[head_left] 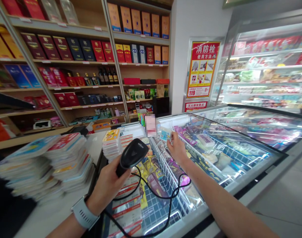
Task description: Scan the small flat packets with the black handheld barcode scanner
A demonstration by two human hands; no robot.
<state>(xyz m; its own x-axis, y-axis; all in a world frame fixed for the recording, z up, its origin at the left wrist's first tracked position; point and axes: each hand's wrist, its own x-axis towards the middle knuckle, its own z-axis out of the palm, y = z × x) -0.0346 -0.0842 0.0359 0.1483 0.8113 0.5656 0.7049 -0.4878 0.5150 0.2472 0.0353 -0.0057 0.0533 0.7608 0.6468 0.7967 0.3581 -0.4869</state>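
Observation:
My left hand, with a pale watch strap on the wrist, is wrapped round the handle of a black barcode scanner. The scanner's head points away from me, and its black cable loops over the freezer's glass top. Farther forward, my right hand pinches a small clear packet with a light blue label above the glass. Just left of that packet stands a pinkish pack, partly blurred out. Between my hands and to the left is a short stack of cards with a yellow top.
Two tall stacks of plastic-covered cards, one blue-topped and one red-topped, stand at left. Price labels lie along the chest freezer, whose white baskets hold packets. Shelves of boxes line the back.

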